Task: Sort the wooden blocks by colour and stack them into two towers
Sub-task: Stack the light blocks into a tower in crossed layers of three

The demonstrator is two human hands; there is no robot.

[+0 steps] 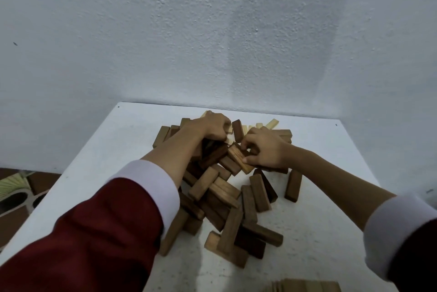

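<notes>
Item: mixed heap of wooden blocks [224, 197], dark brown, mid-brown and pale, lying jumbled across the middle of a white worktop [331, 232] set against a blue-grey wall [212, 31]. The heap runs from 12 o'clock, where a few pale blocks [272, 124] lie nearest the wall, down to 6 o'clock, where dark blocks cross one another. One dark block [293, 185] lies apart at 3 o'clock of the heap. At the frame's bottom edge, about 5 o'clock, the top of a pale wooden stack [307, 285] shows; whether it is a started tower cannot be told. Left hand [212, 127]: at 12 o'clock of the heap, grip curled closed down among the blocks, apparently around one or more, though which block it holds is hidden. Right hand [262, 150]: just right of the left hand, grip pinched on a light grained block [241, 158] that sits tilted on top of the heap. Both forearms wear dark red sleeves with white cuffs [146, 185]. Step in hand, by judgement: sorting, with no finished tower visible and most blocks still mixed. Next move, by judgement: lift the pinched block free without dragging its neighbours, carry it to its colour's place, and lay it flat and square.
</notes>
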